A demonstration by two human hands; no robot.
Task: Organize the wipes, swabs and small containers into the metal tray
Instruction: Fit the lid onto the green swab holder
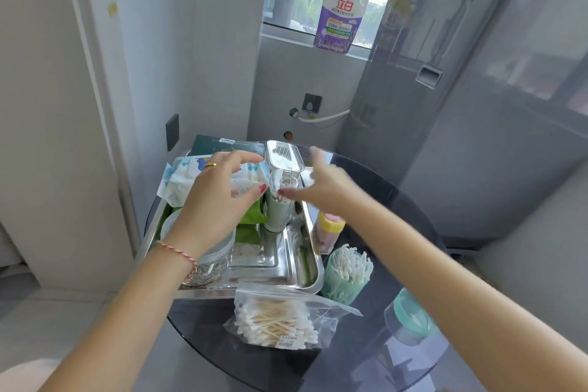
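The metal tray sits on a dark round glass table. Inside it lie white wipe packs, green packets, a clear round jar and an upright clear swab container with its lid flipped up. My left hand hovers over the wipes with fingers spread, holding nothing. My right hand, blurred, is beside the upright container, fingers apart, thumb near its rim. Outside the tray are a bag of cotton swabs, a green cup of swabs, a yellow-capped small bottle and a teal-lidded container.
The glass table ends close to the tray's left side. A dark green box lies behind the tray. A grey appliance stands at the right, a white wall at the left, and a purple refill pouch on the windowsill.
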